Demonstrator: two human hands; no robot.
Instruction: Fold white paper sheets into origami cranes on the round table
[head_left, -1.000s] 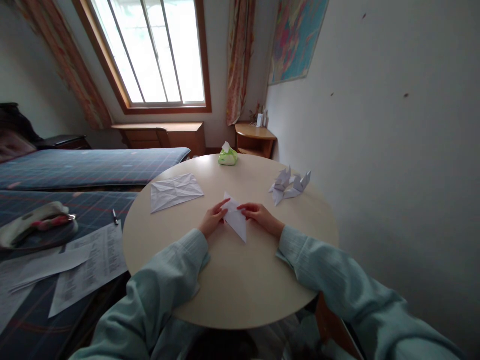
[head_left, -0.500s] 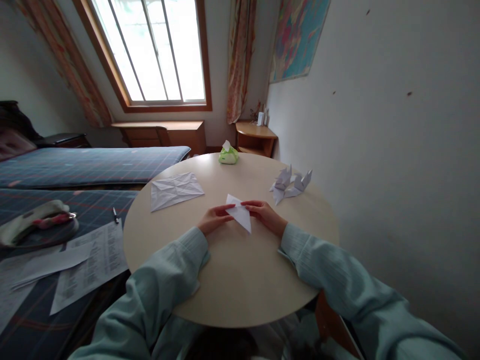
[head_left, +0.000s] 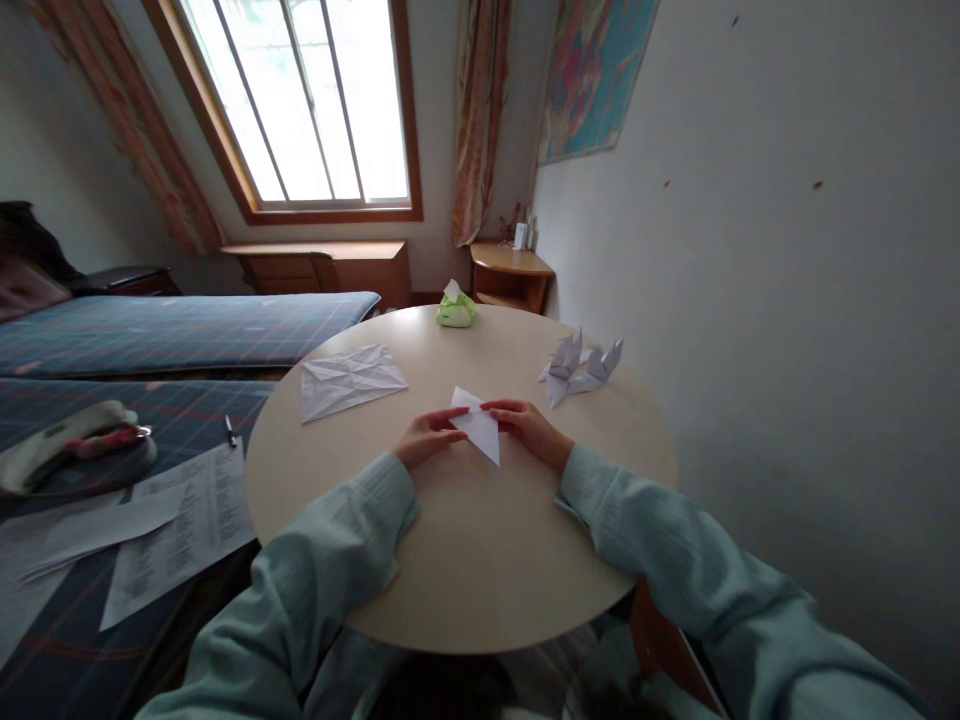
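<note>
White paper sits between your two hands at the middle of the frame: a small folded paper [head_left: 480, 434], with one point toward the top and a longer one aimed down and slightly right. Your left hand [head_left: 427, 438] pinches its left edge, fingers and thumb close together. Your right hand [head_left: 531, 432] grips its upper right edge, fingertips laid along the paper. Whether the paper touches the bench [head_left: 487, 570] or is held just above it, you cannot tell from this view.

Left of centre on the bench, near your left hand, lies a flat, creased sheet [head_left: 354, 383]. Right of centre, beyond your right hand, stand folded paper figures [head_left: 562, 366] with upright points, close together. A green tissue pack [head_left: 455, 312] sits at the bench's far edge, near the top middle, one white tissue poking out.

At the lower left of the frame, printed pages [head_left: 187, 525] lie on a plaid bed [head_left: 202, 405], a pen [head_left: 230, 431] at their upper edge. A bright window [head_left: 304, 100] fills the upper left.
</note>
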